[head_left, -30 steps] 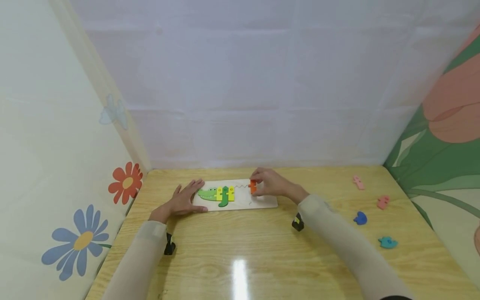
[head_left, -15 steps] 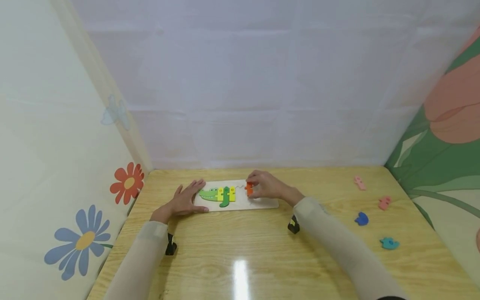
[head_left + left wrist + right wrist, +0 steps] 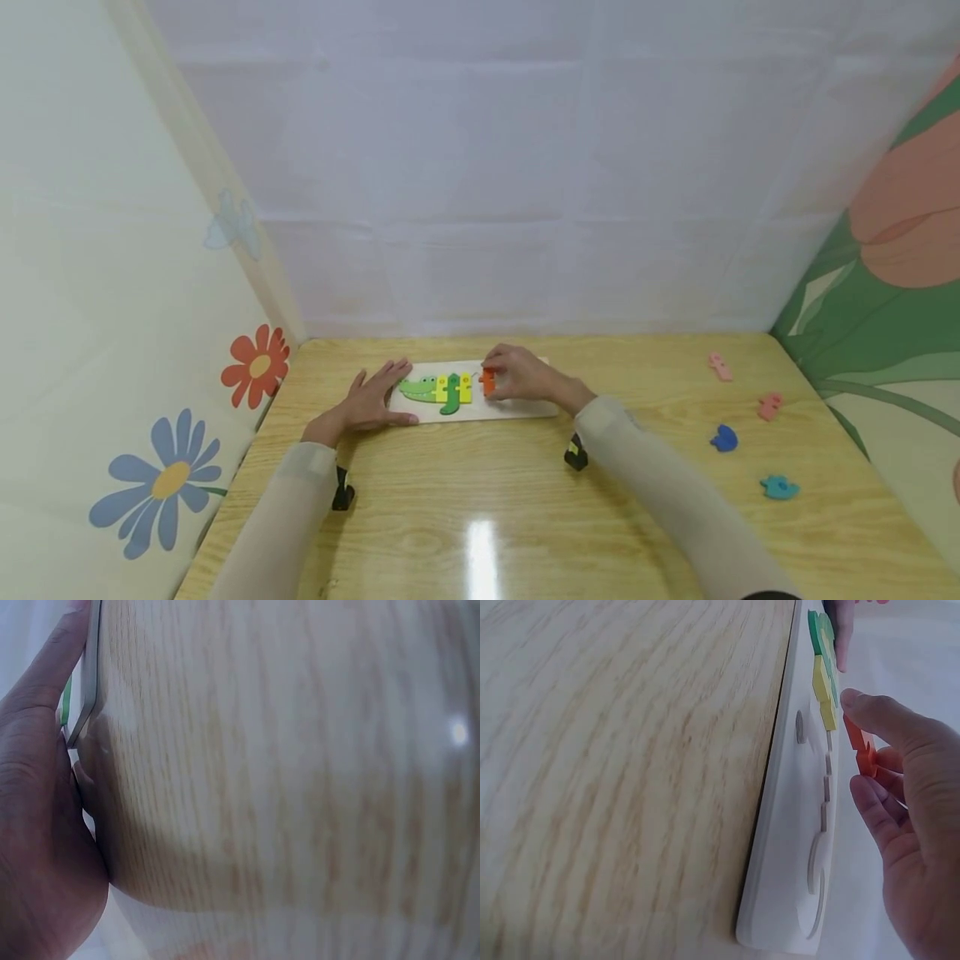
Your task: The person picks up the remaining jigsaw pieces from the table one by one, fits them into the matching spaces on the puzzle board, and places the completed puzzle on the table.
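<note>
A white puzzle board (image 3: 444, 418) lies near the back of the wooden table. Set in its left part are a green crocodile head (image 3: 417, 389), yellow pieces (image 3: 466, 388) and a green leg piece (image 3: 450, 407). My left hand (image 3: 367, 402) rests at the board's left end, fingers spread, thumb along the front edge. With thumb and fingers, my right hand (image 3: 525, 375) pinches an orange puzzle piece (image 3: 489, 382) just right of the yellow ones. In the right wrist view the orange piece (image 3: 860, 746) is tilted, apart from the board, whose recess (image 3: 810, 825) shows bare.
Loose on the table's right side lie a pink piece (image 3: 720, 367), another pink piece (image 3: 769, 406), a blue piece (image 3: 724, 438) and a teal piece (image 3: 780, 487). A white cloth wall (image 3: 480, 208) stands behind the table.
My right hand has moved left along the board with the orange piece, bringing it closer to the yellow pieces. The left hand keeps its place on the board.
</note>
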{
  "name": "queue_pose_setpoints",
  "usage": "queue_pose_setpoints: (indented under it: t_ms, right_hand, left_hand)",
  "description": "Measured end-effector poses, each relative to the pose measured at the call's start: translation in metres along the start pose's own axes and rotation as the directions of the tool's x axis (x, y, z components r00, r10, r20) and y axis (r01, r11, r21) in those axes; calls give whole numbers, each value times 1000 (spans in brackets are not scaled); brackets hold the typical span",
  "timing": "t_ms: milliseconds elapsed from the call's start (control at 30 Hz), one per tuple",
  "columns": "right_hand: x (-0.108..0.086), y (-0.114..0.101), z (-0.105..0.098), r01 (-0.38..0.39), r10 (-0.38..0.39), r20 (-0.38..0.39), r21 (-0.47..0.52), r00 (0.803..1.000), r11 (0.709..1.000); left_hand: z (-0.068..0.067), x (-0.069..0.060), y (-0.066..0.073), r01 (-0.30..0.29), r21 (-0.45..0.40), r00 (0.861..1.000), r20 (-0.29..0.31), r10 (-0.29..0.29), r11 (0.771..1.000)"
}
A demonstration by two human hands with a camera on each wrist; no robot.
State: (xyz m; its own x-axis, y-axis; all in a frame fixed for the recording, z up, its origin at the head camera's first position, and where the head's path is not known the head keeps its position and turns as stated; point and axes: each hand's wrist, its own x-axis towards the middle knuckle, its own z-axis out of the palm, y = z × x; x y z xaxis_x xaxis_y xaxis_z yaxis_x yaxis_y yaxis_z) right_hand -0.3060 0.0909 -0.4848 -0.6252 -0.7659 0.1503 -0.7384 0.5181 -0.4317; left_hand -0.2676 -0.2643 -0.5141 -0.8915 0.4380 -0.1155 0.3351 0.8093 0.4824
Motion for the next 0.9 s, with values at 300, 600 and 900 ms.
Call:
queue_pose_setpoints:
  t_ms: [300,600,900]
  right_hand:
    - [4,3,8,10,-11,9,19,1000,1000]
    - [8,1,11,15,-14,33,-9,999,1000]
    - [11,-3,13,25,-26,41,4,999,1000]
  left_hand:
    - [2,0,-1,6,12,1000,-11,-5,1000]
    - [2,0,-2,-2,6,1000,-11,2,1000]
    - [2,0,-2,-4,2,1000,-17,4,1000]
